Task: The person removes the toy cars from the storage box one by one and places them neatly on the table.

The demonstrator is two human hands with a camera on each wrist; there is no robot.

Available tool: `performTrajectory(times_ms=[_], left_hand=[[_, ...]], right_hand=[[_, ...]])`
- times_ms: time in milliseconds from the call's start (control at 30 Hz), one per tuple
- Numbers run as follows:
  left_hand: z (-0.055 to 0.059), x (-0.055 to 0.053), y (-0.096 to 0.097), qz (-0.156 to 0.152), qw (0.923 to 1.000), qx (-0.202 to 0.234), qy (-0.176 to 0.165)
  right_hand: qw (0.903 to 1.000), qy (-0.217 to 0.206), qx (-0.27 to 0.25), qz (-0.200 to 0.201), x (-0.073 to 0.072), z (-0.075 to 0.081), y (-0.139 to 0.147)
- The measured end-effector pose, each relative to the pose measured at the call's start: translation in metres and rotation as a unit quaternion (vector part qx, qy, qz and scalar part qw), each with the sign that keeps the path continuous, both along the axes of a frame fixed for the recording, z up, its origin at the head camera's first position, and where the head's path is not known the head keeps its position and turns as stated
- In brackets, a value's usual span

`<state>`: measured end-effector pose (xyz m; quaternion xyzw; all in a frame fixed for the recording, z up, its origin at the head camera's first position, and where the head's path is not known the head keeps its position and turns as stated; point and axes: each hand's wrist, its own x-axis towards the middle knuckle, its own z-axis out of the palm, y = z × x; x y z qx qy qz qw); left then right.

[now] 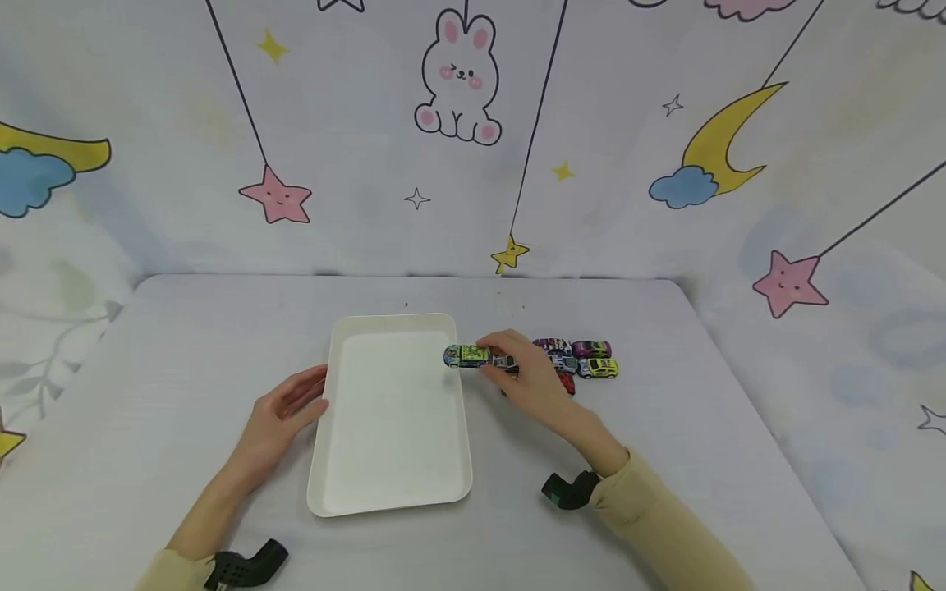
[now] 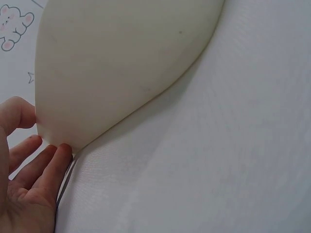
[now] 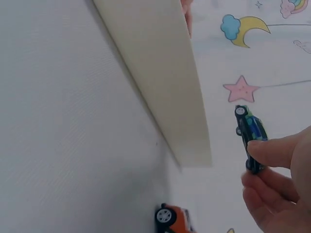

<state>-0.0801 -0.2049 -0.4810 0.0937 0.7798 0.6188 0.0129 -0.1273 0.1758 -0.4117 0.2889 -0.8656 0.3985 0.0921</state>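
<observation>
A white rectangular tray (image 1: 392, 427) lies on the table with nothing in it. My left hand (image 1: 284, 414) touches the tray's left side; in the left wrist view its fingertips (image 2: 63, 148) rest against the tray's outer wall (image 2: 121, 63). Between thumb and fingers my right hand (image 1: 528, 373) pinches a green and blue toy car (image 1: 466, 355), held over the tray's right rim. The right wrist view shows that toy car (image 3: 250, 133) raised above the table, its wheels facing left. Behind the right hand, several toy cars stand close together, partly hidden by it.
In the cluster are a yellow toy car (image 1: 599, 368), a purple one (image 1: 591, 349) and a red one (image 1: 567, 383). An orange toy car (image 3: 175, 218) shows low in the right wrist view. A patterned cloth backdrop (image 1: 355, 139) rises behind the white table (image 1: 222, 328).
</observation>
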Motion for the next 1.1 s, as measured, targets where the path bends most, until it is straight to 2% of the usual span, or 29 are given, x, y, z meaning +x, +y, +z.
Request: performTrajectory(times_ms=[233,533,767,1100], left_hand=[[0.001,0.001,0.001,0.001,1.0,0.001,0.002],[0.0,0.0,0.001,-0.001,1.0,0.008,0.003],[0.002,-0.001,0.001,0.0,0.9999,0.007,0.01],[0.003,0.001,0.003,0.0,1.0,0.002,0.006]], right_hand=[[0.9996,0.026,0.0,-0.015,0.012,-0.011,0.026],[0.9978,0.05,-0.003,-0.043,0.025,-0.022,0.075],[0.9924,0.068,0.024,-0.099,0.031,-0.029,0.115],[0.9792,0.077,0.019,-0.187,0.038,-0.047,0.158]])
